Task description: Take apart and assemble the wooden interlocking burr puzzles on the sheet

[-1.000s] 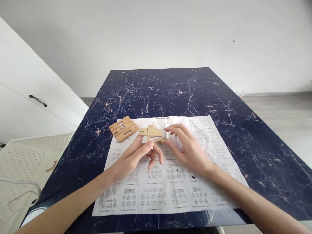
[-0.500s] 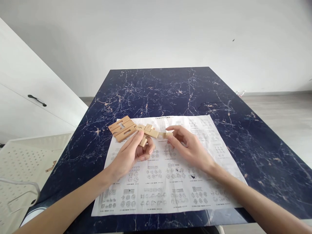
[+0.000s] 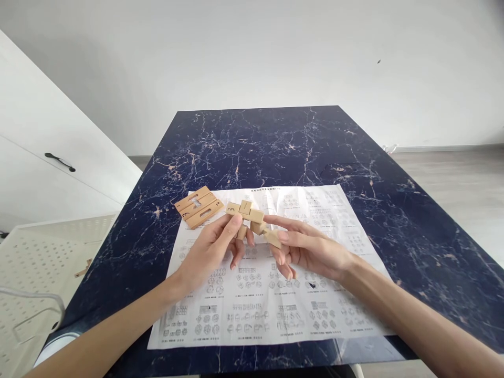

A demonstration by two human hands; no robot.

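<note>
My left hand point(image 3: 214, 240) grips a pale wooden puzzle assembly point(image 3: 245, 209), made of crossed, notched pieces, one face marked "3". Between the thumb and fingers of my right hand point(image 3: 311, 245) is a notched wooden puzzle piece point(image 3: 272, 238). Its inner end meets the lower right side of the assembly; whether it is interlocked there I cannot tell. Both hands hover over a large printed instruction sheet point(image 3: 252, 294) full of small diagrams. Just behind my left hand, slotted wooden pieces point(image 3: 200, 206) with numbers lie side by side on the sheet's upper left corner.
The sheet lies on a dark blue marble-patterned table point(image 3: 255, 147). Left of the table stand a cream perforated surface point(image 3: 43, 252) and a white cabinet point(image 3: 47, 126) with a black handle. A grey cable point(image 3: 35, 294) loops at the lower left.
My right hand has brought its piece down and in against the assembly's lower right. My left hand has shifted slightly right with the assembly, uncovering more of the slotted pieces.
</note>
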